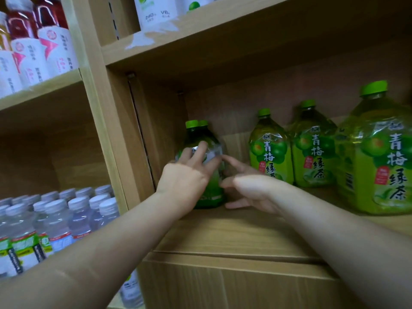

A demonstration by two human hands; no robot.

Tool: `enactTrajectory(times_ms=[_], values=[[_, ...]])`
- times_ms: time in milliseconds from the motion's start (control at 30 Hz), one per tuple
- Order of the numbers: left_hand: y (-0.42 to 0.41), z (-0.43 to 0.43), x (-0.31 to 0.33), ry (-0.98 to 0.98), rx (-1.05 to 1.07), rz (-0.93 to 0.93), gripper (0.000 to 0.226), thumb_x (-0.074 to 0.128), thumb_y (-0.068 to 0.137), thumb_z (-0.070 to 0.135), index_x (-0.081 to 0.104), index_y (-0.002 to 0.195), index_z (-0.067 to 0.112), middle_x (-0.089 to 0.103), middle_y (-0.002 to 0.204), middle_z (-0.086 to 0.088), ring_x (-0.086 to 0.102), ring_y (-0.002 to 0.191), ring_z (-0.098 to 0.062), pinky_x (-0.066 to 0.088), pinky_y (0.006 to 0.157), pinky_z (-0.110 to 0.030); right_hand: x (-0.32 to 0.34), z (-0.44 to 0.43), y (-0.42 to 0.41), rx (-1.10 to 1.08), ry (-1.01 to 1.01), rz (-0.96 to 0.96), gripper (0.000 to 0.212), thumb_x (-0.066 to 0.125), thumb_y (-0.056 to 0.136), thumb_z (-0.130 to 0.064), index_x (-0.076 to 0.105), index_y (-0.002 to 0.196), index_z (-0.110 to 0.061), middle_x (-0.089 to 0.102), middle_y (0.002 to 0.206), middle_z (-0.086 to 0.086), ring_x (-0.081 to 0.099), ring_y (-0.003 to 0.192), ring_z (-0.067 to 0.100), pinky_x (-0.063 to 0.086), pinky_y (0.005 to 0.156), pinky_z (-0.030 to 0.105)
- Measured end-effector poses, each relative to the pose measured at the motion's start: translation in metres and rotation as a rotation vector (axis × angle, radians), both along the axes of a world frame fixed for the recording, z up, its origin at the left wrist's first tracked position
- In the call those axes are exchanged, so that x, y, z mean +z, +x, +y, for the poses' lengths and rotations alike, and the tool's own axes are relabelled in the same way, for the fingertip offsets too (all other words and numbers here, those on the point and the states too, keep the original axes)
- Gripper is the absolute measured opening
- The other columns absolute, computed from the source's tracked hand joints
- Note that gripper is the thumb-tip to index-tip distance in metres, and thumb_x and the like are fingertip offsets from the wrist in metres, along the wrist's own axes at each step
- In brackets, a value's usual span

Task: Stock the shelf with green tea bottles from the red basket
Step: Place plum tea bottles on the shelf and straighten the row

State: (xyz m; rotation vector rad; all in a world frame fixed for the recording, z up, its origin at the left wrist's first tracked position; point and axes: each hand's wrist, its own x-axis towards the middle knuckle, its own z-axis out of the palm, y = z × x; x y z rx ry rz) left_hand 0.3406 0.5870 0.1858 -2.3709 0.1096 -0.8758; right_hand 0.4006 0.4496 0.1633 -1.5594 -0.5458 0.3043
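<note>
Standing upright at the back left of the shelf [111,130]: the green tea bottle [210,192], set apart from three more bottles [270,152] on the right. Probably heavy, being full; stiff plastic, glossy and likely slippery at the wrap. Best taken round the body below the shoulder, from both sides, not by the cap. Left grip [185,177] spread wide, fingers laid over the bottle's shoulder, not wrapped round it. Right grip [249,188] open and loose just beside the right flank; hard to say whether touching.

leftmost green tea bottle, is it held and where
No grip: left hand lays spread fingers on the shoulder of the green tea bottle; right hand is open beside it.
</note>
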Motion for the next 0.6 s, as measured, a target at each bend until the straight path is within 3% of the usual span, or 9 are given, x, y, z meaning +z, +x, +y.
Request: enactTrajectory(times_ms=[133,200,267,367,500,567,600], values=[[0.004,-0.001,-0.002,-0.033,0.034,-0.046,0.080,0.063,0.084,0.034,0.015,0.148,0.026,0.014,0.155,-0.014,0.016,0.141,-0.035,0.034,0.105,-0.047,-0.005,-0.003,-0.002,0.027,-0.026,-0.016,0.074,0.054,0.091,0.001,0.033,0.143,-0.046,0.041,0.131,-0.009,0.047,0.114,0.019,0.055,0.089,0.045],[0.004,-0.004,-0.002,-0.052,0.059,-0.009,0.084,0.063,0.085,0.032,0.010,0.149,0.021,0.010,0.156,-0.015,0.012,0.144,-0.035,0.034,0.106,-0.046,-0.001,-0.005,-0.008,-0.031,-0.089,-0.070,0.072,0.056,0.089,0.000,0.034,0.144,-0.041,0.046,0.140,0.000,0.054,0.116,0.024,0.056,0.087,0.043],[0.001,-0.014,0.000,-0.054,0.078,0.009,0.082,0.062,0.085,0.032,0.013,0.149,0.016,0.012,0.156,-0.017,0.014,0.143,-0.036,0.035,0.107,-0.045,0.009,-0.016,-0.016,-0.146,-0.149,-0.242,0.068,0.059,0.087,-0.005,0.036,0.143,-0.036,0.050,0.140,0.007,0.058,0.113,0.025,0.057,0.086,0.040],[-0.004,-0.041,0.006,-0.167,-0.027,-0.018,0.073,0.060,0.084,0.032,0.026,0.146,0.013,0.023,0.154,-0.014,0.021,0.143,-0.031,0.036,0.107,-0.043,0.039,-0.060,-0.041,-0.368,-0.210,-0.605,0.063,0.060,0.087,-0.013,0.038,0.142,-0.032,0.052,0.134,0.001,0.064,0.089,0.014,0.054,0.080,0.031],[-0.001,-0.102,0.001,-0.490,-0.409,0.061,0.073,0.056,0.085,0.036,0.024,0.148,0.019,0.031,0.153,-0.006,0.032,0.138,-0.026,0.035,0.108,-0.036,0.051,-0.135,-0.070,-0.817,-0.349,-0.971,0.058,0.063,0.084,-0.025,0.040,0.137,-0.031,0.056,0.123,0.007,0.056,0.112,0.025,0.047,0.093,0.041],[0.001,-0.139,-0.005,-0.685,-0.553,0.194,0.078,0.058,0.085,0.039,0.018,0.150,0.022,0.039,0.149,-0.006,0.040,0.134,-0.024,0.037,0.107,-0.033,0.045,-0.165,-0.072,-1.082,-0.536,-0.991,0.069,0.064,0.081,-0.041,0.031,0.141,-0.031,0.048,0.131,0.014,0.043,0.125,0.034,0.042,0.099,0.049],[0.002,-0.156,-0.007,-0.786,-0.587,0.284,0.083,0.061,0.085,0.040,0.014,0.151,0.023,0.046,0.144,-0.007,0.046,0.129,-0.024,0.039,0.103,-0.031,0.041,-0.178,-0.071,-1.151,-0.632,-0.913,0.081,0.064,0.078,-0.051,0.022,0.145,-0.033,0.039,0.140,0.017,0.034,0.132,0.037,0.039,0.101,0.053]])
